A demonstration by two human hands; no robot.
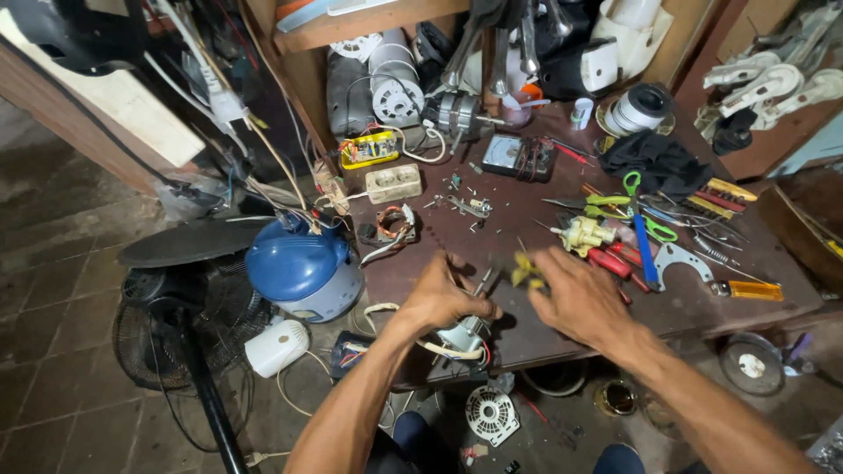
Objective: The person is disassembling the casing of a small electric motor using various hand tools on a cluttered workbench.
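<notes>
gripping a small fan motor (463, 333) beneath it, the left hand (442, 297); right hand (575, 297) pinches a yellow-handled tool (527, 270).

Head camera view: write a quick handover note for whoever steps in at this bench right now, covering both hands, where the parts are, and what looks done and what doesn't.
Left hand: gripping the small motor at the near edge of the workbench, wires trailing below.
Right hand: holding a yellow-handled tool near the motor; its tip is blurred.
Nearby: loose screws mid-bench, screwdrivers and green scissors to the right, multimeter at the back, blue fan base at left.
Done: motor is out of any housing.
Left: motor is bare, wires loose, parts scattered.
</notes>
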